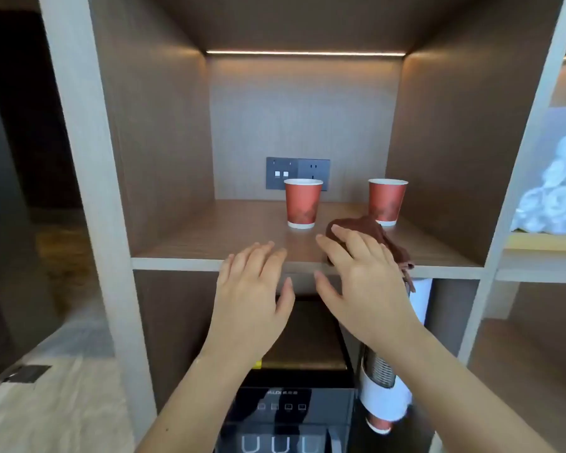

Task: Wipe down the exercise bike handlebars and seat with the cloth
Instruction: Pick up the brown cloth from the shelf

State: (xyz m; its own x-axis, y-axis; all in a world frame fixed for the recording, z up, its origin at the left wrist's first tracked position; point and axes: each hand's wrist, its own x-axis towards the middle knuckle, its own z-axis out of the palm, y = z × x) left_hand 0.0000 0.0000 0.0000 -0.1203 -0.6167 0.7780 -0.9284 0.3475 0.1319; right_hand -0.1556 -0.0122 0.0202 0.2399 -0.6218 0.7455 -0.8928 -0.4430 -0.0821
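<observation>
Both bare forearms reach forward side by side, left hand (254, 289) and right hand (363, 279) palm-down, fingers straight.

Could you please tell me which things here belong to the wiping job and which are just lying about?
Job: brown cloth, right hand over it, left hand.
Lying about: left red paper cup, right red paper cup, wall sockets, water dispenser, cup dispenser.

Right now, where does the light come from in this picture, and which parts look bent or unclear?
Head view: a light strip above warms the shelf. Head view: the lens bends the side posts outward. Head view: far left is dark, the white pile at right blurred, the cloth fairly sharp.
</observation>
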